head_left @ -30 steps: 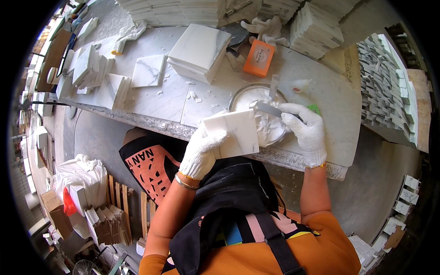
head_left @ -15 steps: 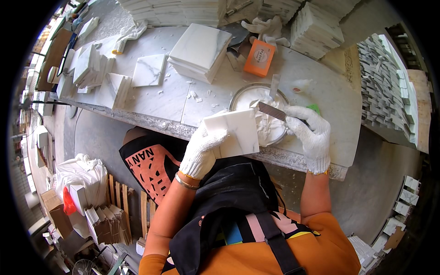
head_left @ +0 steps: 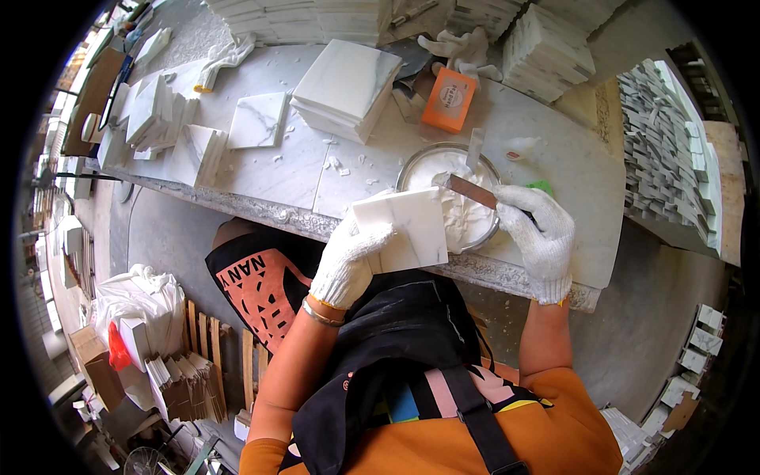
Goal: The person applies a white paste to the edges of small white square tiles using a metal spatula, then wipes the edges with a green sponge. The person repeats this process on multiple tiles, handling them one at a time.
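In a white knit glove, my left hand (head_left: 347, 257) grips a square white marble tile (head_left: 408, 229) by its left side, tilted up over the bench's front edge. My right hand (head_left: 540, 237), gloved alike, pinches a flat putty knife (head_left: 472, 191) with a brownish blade. The blade reaches left over a round metal bowl (head_left: 490, 161) of white paste (head_left: 467, 218), its tip near the tile's upper right corner. Whether the tip touches the tile I cannot tell. A second flat blade (head_left: 475, 148) stands in the paste at the bowl's far side.
An orange box (head_left: 448, 100) stands behind the bowl. Stacked marble tiles (head_left: 346, 83), a lone tile (head_left: 257, 121) and smaller leaning tiles (head_left: 162, 119) lie to the left among white chips. Spare gloves (head_left: 459, 51) rest at the back. Right of the bowl is a green scrap (head_left: 541, 188).
My right hand and the putty knife have shifted slightly to the right. The left hand and tile look unmoved.
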A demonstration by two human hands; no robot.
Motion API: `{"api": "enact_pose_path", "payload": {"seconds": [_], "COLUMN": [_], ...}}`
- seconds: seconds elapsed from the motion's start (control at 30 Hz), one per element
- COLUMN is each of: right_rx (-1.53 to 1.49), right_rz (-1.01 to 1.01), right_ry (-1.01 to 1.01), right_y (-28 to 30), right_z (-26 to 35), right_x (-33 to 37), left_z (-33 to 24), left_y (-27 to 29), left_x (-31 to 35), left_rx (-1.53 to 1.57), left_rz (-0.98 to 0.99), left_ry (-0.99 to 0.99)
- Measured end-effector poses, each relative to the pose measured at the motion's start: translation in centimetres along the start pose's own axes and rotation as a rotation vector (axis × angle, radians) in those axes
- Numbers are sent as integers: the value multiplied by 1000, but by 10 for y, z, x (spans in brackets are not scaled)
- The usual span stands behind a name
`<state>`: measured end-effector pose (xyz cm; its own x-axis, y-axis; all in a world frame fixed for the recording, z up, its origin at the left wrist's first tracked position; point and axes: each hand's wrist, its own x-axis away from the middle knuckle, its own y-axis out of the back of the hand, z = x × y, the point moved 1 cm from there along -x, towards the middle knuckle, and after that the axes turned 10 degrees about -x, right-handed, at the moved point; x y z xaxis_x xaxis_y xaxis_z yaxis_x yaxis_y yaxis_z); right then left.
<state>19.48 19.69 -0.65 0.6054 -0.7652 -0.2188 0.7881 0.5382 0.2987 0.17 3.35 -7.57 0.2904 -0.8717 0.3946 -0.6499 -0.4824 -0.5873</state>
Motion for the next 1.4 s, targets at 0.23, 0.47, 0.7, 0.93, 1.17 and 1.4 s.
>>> {"api": "enact_pose_path", "payload": {"seconds": [0.23, 0.47, 0.7, 0.93, 1.17, 1.4], "right_rx": [-12, -105, -167, -244, -247, -242], "right_rz": [45, -13, 19, -7, 3, 4], "right_ry": [-9, -113, -224, -315, -261, -324], "right_y": [2, 2, 0, 6, 2, 5], "right_z": [-2, -3, -7, -10, -6, -11], "right_x": [0, 2, 4, 5, 2, 5], "left_z": [-1, -1, -1, -1, 1, 0], "left_y": [-1, -1, -1, 1, 2, 0], "left_x": [0, 0, -1, 0, -1, -1], "left_rx": [-8, 1, -14, -6, -2, -7], "left_rz": [3, -1, 11, 7, 17, 12], "left_ry": [-1, 6, -8, 20, -5, -2]}}
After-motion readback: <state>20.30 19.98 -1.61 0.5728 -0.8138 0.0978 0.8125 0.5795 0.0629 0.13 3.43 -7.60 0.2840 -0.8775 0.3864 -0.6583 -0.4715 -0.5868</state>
